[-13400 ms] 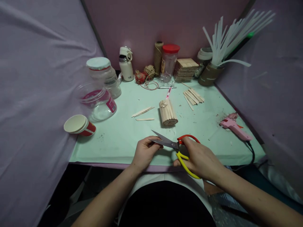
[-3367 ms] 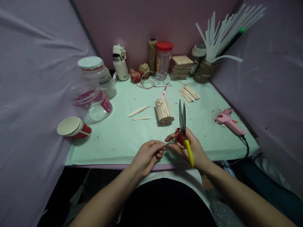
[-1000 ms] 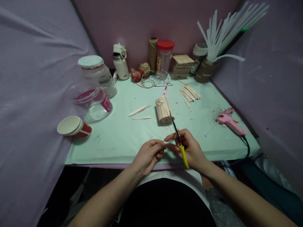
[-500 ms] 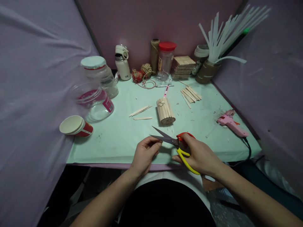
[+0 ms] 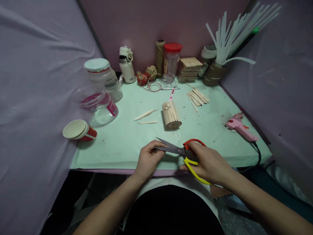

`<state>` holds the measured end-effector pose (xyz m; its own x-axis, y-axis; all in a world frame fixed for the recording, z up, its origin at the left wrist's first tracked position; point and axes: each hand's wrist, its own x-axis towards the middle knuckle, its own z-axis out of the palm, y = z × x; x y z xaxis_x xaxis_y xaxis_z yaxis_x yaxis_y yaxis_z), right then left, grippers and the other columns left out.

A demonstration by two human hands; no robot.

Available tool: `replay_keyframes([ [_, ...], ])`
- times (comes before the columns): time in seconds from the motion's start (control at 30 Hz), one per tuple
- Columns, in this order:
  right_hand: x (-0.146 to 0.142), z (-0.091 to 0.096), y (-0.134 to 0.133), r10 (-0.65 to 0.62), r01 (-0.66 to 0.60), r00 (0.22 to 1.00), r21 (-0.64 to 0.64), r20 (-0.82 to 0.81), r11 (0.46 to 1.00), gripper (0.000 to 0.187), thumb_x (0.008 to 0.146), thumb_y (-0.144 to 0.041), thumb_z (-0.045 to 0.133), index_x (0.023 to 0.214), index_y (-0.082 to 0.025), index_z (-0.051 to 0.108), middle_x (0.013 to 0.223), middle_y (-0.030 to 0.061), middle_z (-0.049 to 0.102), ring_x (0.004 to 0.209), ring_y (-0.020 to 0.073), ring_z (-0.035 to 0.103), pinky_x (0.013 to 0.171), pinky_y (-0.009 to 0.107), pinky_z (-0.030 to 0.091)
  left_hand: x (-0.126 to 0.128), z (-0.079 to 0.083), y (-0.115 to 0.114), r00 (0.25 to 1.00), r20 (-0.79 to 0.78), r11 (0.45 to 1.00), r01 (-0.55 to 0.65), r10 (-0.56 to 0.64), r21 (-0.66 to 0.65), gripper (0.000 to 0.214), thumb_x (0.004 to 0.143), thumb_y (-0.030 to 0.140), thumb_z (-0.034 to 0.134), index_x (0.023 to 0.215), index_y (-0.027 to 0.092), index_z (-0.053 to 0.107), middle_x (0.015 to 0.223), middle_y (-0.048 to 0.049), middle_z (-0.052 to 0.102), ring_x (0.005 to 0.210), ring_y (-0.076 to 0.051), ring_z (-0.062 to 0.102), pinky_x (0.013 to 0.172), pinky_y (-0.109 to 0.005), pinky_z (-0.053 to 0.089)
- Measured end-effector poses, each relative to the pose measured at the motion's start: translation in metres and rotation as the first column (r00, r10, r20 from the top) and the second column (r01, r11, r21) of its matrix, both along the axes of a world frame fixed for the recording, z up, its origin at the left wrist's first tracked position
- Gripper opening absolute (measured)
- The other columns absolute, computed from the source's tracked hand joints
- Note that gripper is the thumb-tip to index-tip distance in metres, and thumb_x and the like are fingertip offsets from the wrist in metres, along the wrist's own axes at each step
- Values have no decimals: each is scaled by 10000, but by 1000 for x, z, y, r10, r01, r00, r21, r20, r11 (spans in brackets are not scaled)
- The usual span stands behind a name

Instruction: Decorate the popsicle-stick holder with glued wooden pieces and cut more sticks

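Note:
My right hand [image 5: 207, 163] is closed round the red and yellow handles of a pair of scissors [image 5: 174, 148]. Their dark blades point left and stand partly apart, reaching over the fingertips of my left hand [image 5: 149, 160]. Those left fingers are pinched together near the table's front edge; what they hold is too small and too covered by the blades to make out. Beyond the scissors lies a cylinder covered in wooden sticks [image 5: 171, 115], with a small bow-like wooden piece on top. Several loose wooden sticks [image 5: 146, 115] lie left of it.
A pink glue gun [image 5: 242, 129] with a cord lies at the right. More wooden sticks [image 5: 198, 98] are behind it. Paper cups [image 5: 79, 130] and a clear plastic tub [image 5: 100, 112] stand left. Along the back are a bottle [image 5: 127, 70], twine, a red-lidded jar [image 5: 172, 62] and white strips [image 5: 226, 42].
The scissor blades have closed partway, the upper blade dropping towards the lower. My right hand has shifted slightly right and down; my left hand has hardly moved.

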<state>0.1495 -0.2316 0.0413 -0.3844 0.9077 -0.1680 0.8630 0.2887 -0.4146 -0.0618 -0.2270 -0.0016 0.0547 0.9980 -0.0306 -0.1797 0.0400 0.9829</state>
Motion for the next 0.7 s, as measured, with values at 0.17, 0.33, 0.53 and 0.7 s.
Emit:
replay_keyframes([
  [0.17, 1, 2, -2, 3, -3, 1000, -10, -10, 1000, 385, 776, -527, 630, 930, -226, 446, 823, 25, 619, 667, 199, 572, 546, 273, 355, 0, 3, 1, 999, -38, 1000, 18, -18, 10, 82, 684, 131, 657, 736, 184, 692, 770, -1, 643, 756, -136, 592, 721, -245, 461],
  [0.33, 2, 2, -2, 7, -7, 1000, -22, -8, 1000, 388, 771, -526, 633, 923, -219, 450, 818, 29, 621, 667, 200, 574, 547, 275, 360, 1, 8, 2, 998, -53, 1000, 17, -17, 11, 57, 656, 145, 669, 704, 172, 680, 735, -4, 632, 726, -141, 589, 705, -259, 470],
  [0.53, 0, 2, -2, 13, -13, 1000, 5, -9, 1000, 309, 789, -452, 610, 930, -221, 461, 821, 36, 632, 663, 202, 589, 538, 272, 356, 2, 9, 1, 999, -37, 1000, 9, -9, -19, 56, 656, 152, 660, 705, 173, 675, 736, 0, 624, 724, -138, 578, 704, -254, 465],
  [0.7, 0, 2, -2, 10, -10, 1000, 17, -2, 1000, 303, 786, -448, 615, 918, -225, 457, 813, 38, 641, 660, 210, 594, 533, 276, 359, 1, 4, 0, 999, -46, 1000, 12, -13, -26, 61, 668, 148, 651, 717, 176, 675, 762, -6, 634, 744, -144, 579, 713, -254, 461],
])
